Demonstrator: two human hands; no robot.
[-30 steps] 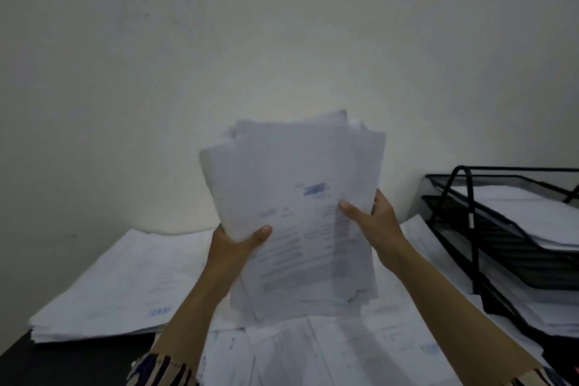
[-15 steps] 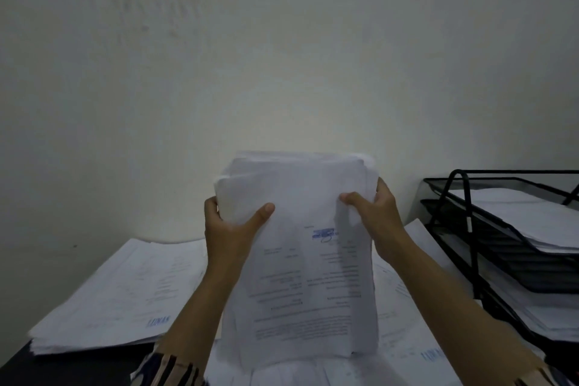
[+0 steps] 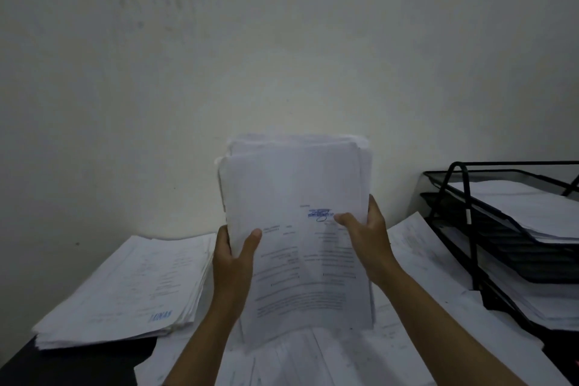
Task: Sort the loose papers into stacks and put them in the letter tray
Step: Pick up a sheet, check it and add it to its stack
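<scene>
Paper stack (image 3: 297,229) upright between both hands.

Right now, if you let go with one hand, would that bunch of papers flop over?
Probably. The held bundle is loose sheets with uneven top edges, so it would likely sag and fan. Both the left hand and right hand pinch its sides, suggesting it needs two. Sheets might slide out.

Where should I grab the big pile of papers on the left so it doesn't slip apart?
Probably by its two long sides, one hand coming in from each side and fingers slid underneath. The left pile lies flat on the desk, thick and loosely squared, so pinching one corner would likely let sheets fan out.
</scene>
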